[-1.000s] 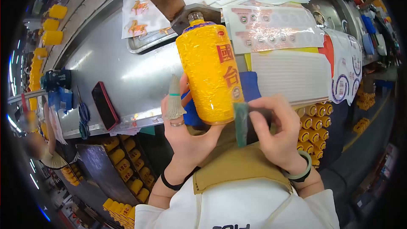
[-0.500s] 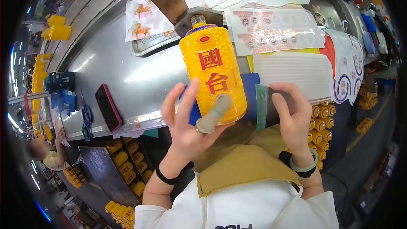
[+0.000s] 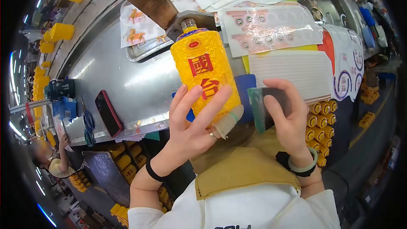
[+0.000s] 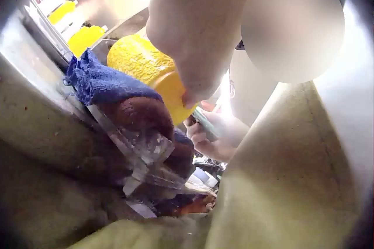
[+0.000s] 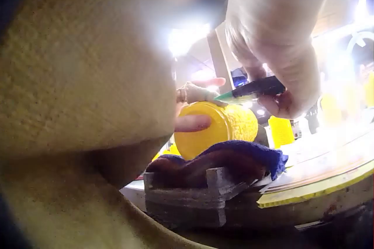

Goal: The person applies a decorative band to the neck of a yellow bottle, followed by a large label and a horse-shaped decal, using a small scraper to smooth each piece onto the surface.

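A yellow embossed bottle (image 3: 205,46) with red characters lies with its neck against a metal holder (image 3: 176,23). My left hand (image 3: 186,131) is at the bottle's base. Its index finger, in a cloth finger cover (image 3: 229,121), lies on the lower right of the face, and in the right wrist view its thumb (image 5: 196,123) touches the round base. The other fingers stretch over the face. My right hand (image 3: 292,121) pinches a dark flat scraper (image 3: 277,99) with a green edge (image 3: 256,110), held just right of the bottle.
Sticker sheets (image 3: 271,29) and a ribbed white sheet (image 3: 290,76) lie to the right, horse decals (image 3: 135,34) at the back left. A phone (image 3: 108,112) and scissors (image 3: 88,123) rest near the left front edge. Blue cloth (image 5: 257,155) pads the cradle (image 5: 187,196) under the bottle.
The bottle has turned so its red characters face up. My left index finger came round onto the face, then slid toward the lower right. The scraper moved away from the bottle to the right.
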Motion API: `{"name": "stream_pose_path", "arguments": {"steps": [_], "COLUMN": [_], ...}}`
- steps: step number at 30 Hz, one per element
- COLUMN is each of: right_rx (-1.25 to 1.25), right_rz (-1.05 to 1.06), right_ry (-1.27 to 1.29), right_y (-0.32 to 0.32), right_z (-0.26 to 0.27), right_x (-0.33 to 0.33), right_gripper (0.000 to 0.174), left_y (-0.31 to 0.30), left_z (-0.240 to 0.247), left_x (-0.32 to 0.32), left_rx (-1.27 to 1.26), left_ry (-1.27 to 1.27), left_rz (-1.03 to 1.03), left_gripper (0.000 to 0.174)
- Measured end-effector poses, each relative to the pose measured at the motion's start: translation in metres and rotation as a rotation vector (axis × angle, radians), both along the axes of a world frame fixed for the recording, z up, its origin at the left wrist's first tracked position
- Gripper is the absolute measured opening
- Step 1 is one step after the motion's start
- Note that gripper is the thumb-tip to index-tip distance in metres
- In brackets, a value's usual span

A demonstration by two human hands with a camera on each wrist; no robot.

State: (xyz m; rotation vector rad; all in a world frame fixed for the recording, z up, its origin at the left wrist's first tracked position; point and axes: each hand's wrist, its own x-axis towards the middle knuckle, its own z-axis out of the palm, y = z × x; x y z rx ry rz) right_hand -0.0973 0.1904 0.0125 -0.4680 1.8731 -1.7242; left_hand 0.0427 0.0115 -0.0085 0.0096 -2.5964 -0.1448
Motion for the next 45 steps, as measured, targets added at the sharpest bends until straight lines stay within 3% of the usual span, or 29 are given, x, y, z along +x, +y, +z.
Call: {"name": "stream_pose_path", "arguments": {"steps": [4,6,10,11,12,14,15,19,28,32,36,38,42,43,45], "right_rx": [-0.016,0.005,0.16,0.228,0.181,0.164,0.128,0.097,0.083,0.181,0.153,0.05,0.204,0.252,0.196], "right_rz": [-0.009,0.074,0.018,0.014,-0.045,0.0,0.044,0.09,0.121,-0.01,-0.019,0.095,-0.019,0.054,0.089], "right_ry": [0.041,0.168,0.252,0.294,0.245,0.31,0.359,0.375,0.389,0.189,0.212,0.312,0.242,0.449,0.59], "right_y": [-0.001,-0.001,0.0,-0.001,-0.002,0.0,0.0,-0.003,-0.016,-0.002,-0.005,-0.01,-0.008,-0.006,-0.014], "right_z": [-0.001,-0.004,-0.014,-0.011,-0.017,-0.005,0.001,0.01,0.016,0.007,0.008,0.005,-0.006,-0.012,-0.004], "right_x": [0.011,0.018,0.016,0.009,0.007,0.01,0.013,0.019,0.029,0.025,0.027,0.029,0.01,-0.005,-0.022], "right_gripper": [0.025,0.021,0.02,0.018,0.017,0.018,0.018,0.019,0.018,0.016,0.016,0.017,0.015,0.015,0.022], "left_y": [0.003,0.007,0.017,0.016,0.018,0.024,0.022,0.021,0.022,0.021,0.022,0.023,0.022,0.022,0.021], "left_z": [-0.013,-0.022,-0.031,-0.034,-0.036,-0.041,-0.04,-0.026,-0.013,-0.012,-0.011,-0.01,-0.009,-0.01,-0.013], "left_x": [0.015,0.028,0.04,0.037,0.032,0.023,0.023,0.017,0.011,0.011,0.01,0.011,0.014,0.015,0.014], "left_rx": [0.064,0.134,0.289,0.305,0.304,0.963,1.009,0.828,0.68,0.694,0.652,0.627,0.652,0.661,0.67], "left_ry": [0.097,0.179,0.169,0.23,0.232,0.224,0.18,0.208,0.224,0.211,0.209,0.178,0.16,0.155,0.172], "left_rz": [-0.013,0.083,0.269,0.252,0.257,0.34,0.287,0.27,0.291,0.283,0.29,0.296,0.329,0.332,0.325], "left_gripper": [0.033,0.033,0.043,0.056,0.056,0.072,0.085,0.09,0.093,0.09,0.091,0.095,0.091,0.09,0.09]}}
